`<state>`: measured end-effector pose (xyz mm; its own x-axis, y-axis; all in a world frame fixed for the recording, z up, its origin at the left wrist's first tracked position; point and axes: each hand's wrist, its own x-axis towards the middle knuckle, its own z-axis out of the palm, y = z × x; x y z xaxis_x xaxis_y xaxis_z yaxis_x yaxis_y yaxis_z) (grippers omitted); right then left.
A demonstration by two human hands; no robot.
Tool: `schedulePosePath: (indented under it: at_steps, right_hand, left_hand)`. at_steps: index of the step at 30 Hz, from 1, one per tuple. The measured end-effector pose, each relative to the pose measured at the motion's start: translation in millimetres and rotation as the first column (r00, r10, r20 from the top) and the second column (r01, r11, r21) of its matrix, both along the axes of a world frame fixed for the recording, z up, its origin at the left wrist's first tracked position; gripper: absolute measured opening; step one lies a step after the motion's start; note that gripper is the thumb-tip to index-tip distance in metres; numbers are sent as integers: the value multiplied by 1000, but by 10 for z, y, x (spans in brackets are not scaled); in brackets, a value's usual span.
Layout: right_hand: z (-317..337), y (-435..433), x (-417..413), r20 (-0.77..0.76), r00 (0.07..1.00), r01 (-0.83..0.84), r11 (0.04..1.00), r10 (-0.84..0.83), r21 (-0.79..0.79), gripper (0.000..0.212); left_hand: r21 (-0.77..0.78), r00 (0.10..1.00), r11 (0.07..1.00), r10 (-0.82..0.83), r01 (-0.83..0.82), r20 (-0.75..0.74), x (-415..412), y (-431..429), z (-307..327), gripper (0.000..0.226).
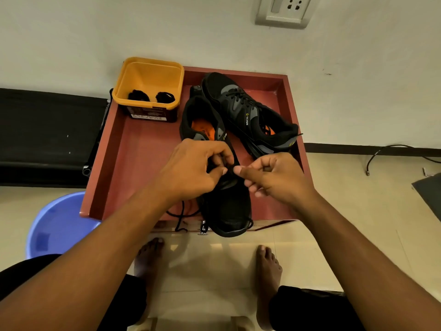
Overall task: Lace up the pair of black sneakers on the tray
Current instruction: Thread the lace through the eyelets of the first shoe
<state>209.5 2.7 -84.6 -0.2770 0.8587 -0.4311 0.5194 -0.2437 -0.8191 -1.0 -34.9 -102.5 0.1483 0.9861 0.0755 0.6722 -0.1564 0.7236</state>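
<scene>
Starting at the left: blue basin (55, 225) on the floor, beside the tray (133, 144). In the tray's far-left corner, yellow tub (148, 75) holding two coiled spare laces (139, 94). Then left hand (191, 168), fingers clamped on the lace (182, 211) at the near sneaker (226, 206)'s eyelets. Sneaker directly under both hands, long axis near to far, toe over the tray's near edge, slack lace trailing left, so nearer the left hand. Right hand (274, 173), thumb and forefinger pinched, seemingly on the same lace. Far right, second sneaker (245, 108), apparently laced already.
</scene>
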Motion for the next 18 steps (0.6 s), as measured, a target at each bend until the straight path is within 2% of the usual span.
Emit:
schedulePosePath:
  at_steps: [8,11,14,16,18]
  right_hand:
    - [-45,-27,-87,2,999,-38,997,38,-68,16]
    - [-11,22,45,-61,998,22,992,-30,-127,17]
    - [-16,35,78,-53,998,24,998,-27,-57,14]
    - [-37,15,29,-72,997,-28,999,26,-27,14]
    - [-32,20,17,-47,995,-88,995,90,35,4]
  left_hand:
    - [-9,997,1000,-4,5,72,-33,25,-31,18]
    - [-16,997,1000,-17,19,74,-38,31,-38,18]
    - [-25,996,1000,-16,18,82,-69,40,-49,19]
    - [0,996,1000,-17,17,83,-70,47,-65,19]
    - [55,997,998,-7,3,81,-60,39,-83,20]
